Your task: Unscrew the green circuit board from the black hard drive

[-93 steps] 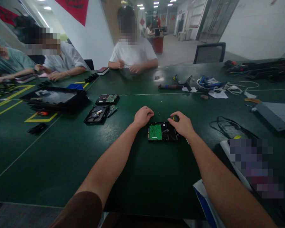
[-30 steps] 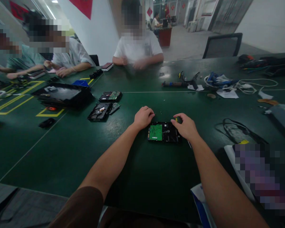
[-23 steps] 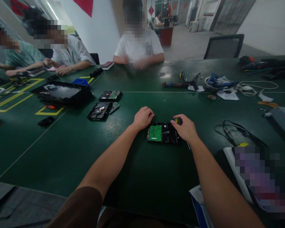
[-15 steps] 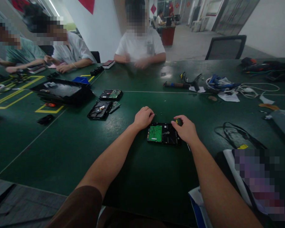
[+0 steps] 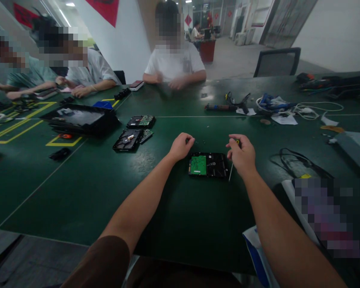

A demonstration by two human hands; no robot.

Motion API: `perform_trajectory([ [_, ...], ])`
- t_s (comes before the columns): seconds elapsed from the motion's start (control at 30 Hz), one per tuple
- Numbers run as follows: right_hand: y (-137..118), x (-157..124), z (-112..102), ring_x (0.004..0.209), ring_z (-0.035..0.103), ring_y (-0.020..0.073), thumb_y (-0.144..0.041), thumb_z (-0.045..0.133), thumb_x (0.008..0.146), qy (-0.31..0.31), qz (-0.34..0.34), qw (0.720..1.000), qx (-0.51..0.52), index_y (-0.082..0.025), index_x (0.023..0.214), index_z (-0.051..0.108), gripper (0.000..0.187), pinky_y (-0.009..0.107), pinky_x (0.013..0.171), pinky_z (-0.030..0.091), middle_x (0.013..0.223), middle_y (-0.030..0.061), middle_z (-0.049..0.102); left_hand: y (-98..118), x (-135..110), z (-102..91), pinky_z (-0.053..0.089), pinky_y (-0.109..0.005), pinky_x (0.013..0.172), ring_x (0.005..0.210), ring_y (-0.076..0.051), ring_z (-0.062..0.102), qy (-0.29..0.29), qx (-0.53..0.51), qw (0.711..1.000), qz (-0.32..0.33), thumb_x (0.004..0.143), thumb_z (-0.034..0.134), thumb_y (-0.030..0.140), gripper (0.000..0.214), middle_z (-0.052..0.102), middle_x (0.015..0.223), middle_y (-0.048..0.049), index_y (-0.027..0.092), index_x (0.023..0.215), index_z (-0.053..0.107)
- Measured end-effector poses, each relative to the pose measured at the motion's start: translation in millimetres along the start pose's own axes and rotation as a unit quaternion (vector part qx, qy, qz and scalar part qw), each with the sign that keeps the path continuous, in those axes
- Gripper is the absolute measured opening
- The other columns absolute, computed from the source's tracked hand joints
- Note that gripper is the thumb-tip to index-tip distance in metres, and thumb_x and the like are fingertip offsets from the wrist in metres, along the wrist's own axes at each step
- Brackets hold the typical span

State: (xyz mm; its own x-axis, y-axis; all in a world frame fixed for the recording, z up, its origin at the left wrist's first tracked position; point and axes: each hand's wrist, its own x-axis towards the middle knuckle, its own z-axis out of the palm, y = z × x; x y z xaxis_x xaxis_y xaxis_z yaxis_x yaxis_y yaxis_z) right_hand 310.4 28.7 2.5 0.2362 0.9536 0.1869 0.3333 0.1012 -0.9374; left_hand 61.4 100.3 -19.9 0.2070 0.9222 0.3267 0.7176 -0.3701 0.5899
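A black hard drive (image 5: pixel 217 166) with a green circuit board (image 5: pixel 198 165) lies flat on the dark green table, board side up. My right hand (image 5: pixel 242 154) is closed around a screwdriver (image 5: pixel 231 170); its handle is mostly hidden in the fingers and its thin shaft points down beside the drive's right end. My left hand (image 5: pixel 182 146) is just beyond the drive's upper left corner, thumb and fingers pinched together. Whatever they hold, if anything, is too small to make out. Several tiny screws (image 5: pixel 204 141) lie on the table to the right of that hand.
Left of the drive are another opened hard drive (image 5: pixel 127 140), a loose circuit board (image 5: pixel 146 136) and a further drive (image 5: pixel 141 121). A black tray (image 5: pixel 81 120) stands beyond. Cables (image 5: pixel 306 110) and a grey box (image 5: pixel 355 150) lie at right. Several people sit across the table.
My right hand has lifted off the drive's upper right part and moved right, bringing the screwdriver's shaft into view beside the drive. My left hand stays pinched near the same corner.
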Motion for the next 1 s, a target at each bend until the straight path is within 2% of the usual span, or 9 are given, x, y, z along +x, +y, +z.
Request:
perform_trajectory([
  [0.03, -4.4, -1.0, 2.2, 0.057, 0.061, 0.0141, -0.044, 0.056, 0.092, 0.004, 0.01, 0.998, 0.065, -0.026, 0.117, 0.062, 0.032, 0.031, 0.054, 0.049, 0.089, 0.0018, 0.067, 4.7, -0.4, -2.5, 0.05, -0.033, 0.08, 0.087, -0.019, 0.061, 0.002, -0.012, 1.0, 0.007, 0.098, 0.059, 0.029, 0.015, 0.066, 0.095, -0.0063, 0.018, 0.093, 0.066],
  [0.1, -14.2, -4.2, 7.0, 0.058, 0.062, 0.0129, -0.039, 0.065, 0.085, -0.025, 0.034, 0.982, 0.186, -0.025, 0.104, 0.064, 0.024, 0.027, 0.051, 0.047, 0.085, 0.0002, 0.066, 16.9, -1.2, -7.9, 0.049, -0.032, 0.077, 0.084, -0.018, 0.06, 0.002, -0.034, 0.999, 0.033, 0.099, 0.059, 0.03, 0.016, 0.066, 0.093, -0.0056, 0.017, 0.093, 0.066],
  [0.2, -27.1, -10.7, 12.1, 0.052, 0.053, 0.007, -0.036, 0.076, 0.079, -0.101, 0.097, 0.949, 0.282, -0.024, 0.097, 0.066, 0.024, 0.02, 0.041, 0.031, 0.09, 0.0011, 0.071, 39.1, -4.1, -15.0, 0.048, -0.03, 0.076, 0.082, -0.017, 0.058, -0.016, -0.068, 0.994, 0.087, 0.098, 0.06, 0.031, 0.016, 0.066, 0.093, -0.0047, 0.018, 0.092, 0.066],
  [0.3, -33.2, -16.3, 14.0, 0.048, 0.045, 0.0032, -0.036, 0.082, 0.076, -0.147, 0.139, 0.932, 0.3, -0.022, 0.094, 0.068, 0.027, 0.018, 0.038, 0.02, 0.089, 0.0013, 0.071, 58.4, -9.3, -18.3, 0.047, -0.029, 0.071, 0.078, -0.015, 0.057, -0.054, -0.124, 0.984, 0.113, 0.098, 0.06, 0.033, 0.018, 0.066, 0.09, -0.0036, 0.017, 0.093, 0.066],
  [0.43, -33.1, -19.3, 14.6, 0.05, 0.046, 0.0029, -0.034, 0.085, 0.074, -0.179, 0.148, 0.923, 0.306, -0.022, 0.097, 0.07, 0.031, 0.016, 0.038, 0.022, 0.085, 0.0001, 0.069, 70.7, -15.0, -17.4, 0.046, -0.029, 0.069, 0.076, -0.015, 0.058, -0.106, -0.184, 0.97, 0.115, 0.099, 0.057, 0.036, 0.022, 0.068, 0.089, -0.0035, 0.016, 0.095, 0.067],
  [0.63, -29.7, -18.5, 16.0, 0.048, 0.045, 0.005, -0.034, 0.089, 0.068, -0.168, 0.158, 0.929, 0.29, -0.021, 0.091, 0.07, 0.032, 0.016, 0.038, 0.024, 0.065, -0.0041, 0.061, 69.9, -15.9, -15.0, 0.046, -0.03, 0.072, 0.081, -0.016, 0.06, -0.097, -0.167, 0.974, 0.118, 0.098, 0.058, 0.034, 0.019, 0.069, 0.092, -0.0046, 0.017, 0.094, 0.067],
  [0.83, -30.2, -19.8, 17.8, 0.047, 0.042, 0.0042, -0.035, 0.088, 0.068, -0.162, 0.165, 0.926, 0.298, -0.019, 0.091, 0.069, 0.033, 0.017, 0.037, 0.022, 0.07, -0.002, 0.064, 72.2, -19.9, -12.7, 0.047, -0.03, 0.073, 0.08, -0.016, 0.06, -0.061, -0.157, 0.978, 0.125, 0.097, 0.06, 0.03, 0.016, 0.067, 0.091, -0.0042, 0.017, 0.092, 0.067],
  [0.9, -30.1, -20.3, 18.4, 0.044, 0.037, 0.0043, -0.036, 0.088, 0.068, -0.17, 0.174, 0.922, 0.301, -0.019, 0.09, 0.069, 0.034, 0.017, 0.037, 0.02, 0.061, -0.0044, 0.059, 74.7, -22.5, -12.7, 0.048, -0.03, 0.074, 0.081, -0.016, 0.059, -0.047, -0.141, 0.98, 0.131, 0.097, 0.061, 0.03, 0.015, 0.066, 0.09, -0.0042, 0.017, 0.092, 0.068],
  [1.0, -28.2, -19.5, 18.9, 0.044, 0.036, 0.0046, -0.035, 0.089, 0.065, -0.159, 0.178, 0.919, 0.315, -0.019, 0.088, 0.067, 0.035, 0.017, 0.037, 0.021, 0.055, -0.0067, 0.052, 78.9, -26.6, -15.7, 0.051, -0.032, 0.079, 0.088, -0.018, 0.061, -0.057, -0.132, 0.976, 0.162, 0.097, 0.06, 0.026, 0.012, 0.067, 0.095, -0.0055, 0.019, 0.097, 0.07],
])
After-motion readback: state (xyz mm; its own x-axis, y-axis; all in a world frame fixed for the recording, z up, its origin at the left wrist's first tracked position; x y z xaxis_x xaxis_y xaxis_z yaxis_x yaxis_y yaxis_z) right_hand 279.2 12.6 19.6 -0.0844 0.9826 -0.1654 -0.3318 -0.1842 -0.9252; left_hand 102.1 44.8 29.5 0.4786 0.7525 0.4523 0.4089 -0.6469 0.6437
